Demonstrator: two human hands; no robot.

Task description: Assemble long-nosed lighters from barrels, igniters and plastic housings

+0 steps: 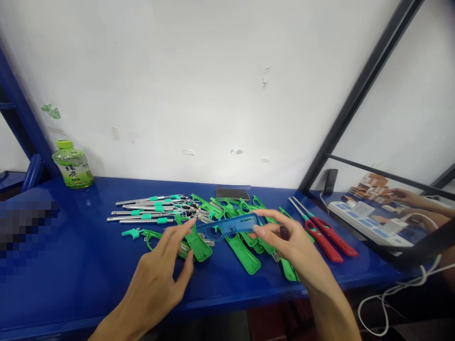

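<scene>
A blue plastic lighter shell (232, 226) is held level above the blue table (71, 265). My right hand (287, 241) pinches its right end with thumb and fingers closed on it. My left hand (161, 274) has its fingers apart, and its fingertips touch the shell's left end. Under the shell lies a heap of green plastic lighter shells (245, 251). To the left of the heap lie several metal rods with green collars (149, 210).
Two red long-nosed lighters (325, 234) lie right of the green heap. A green drink bottle (73, 166) stands at the back left by the white wall. A white power strip (366, 222) and cables sit at the right, behind a black frame bar (355, 90).
</scene>
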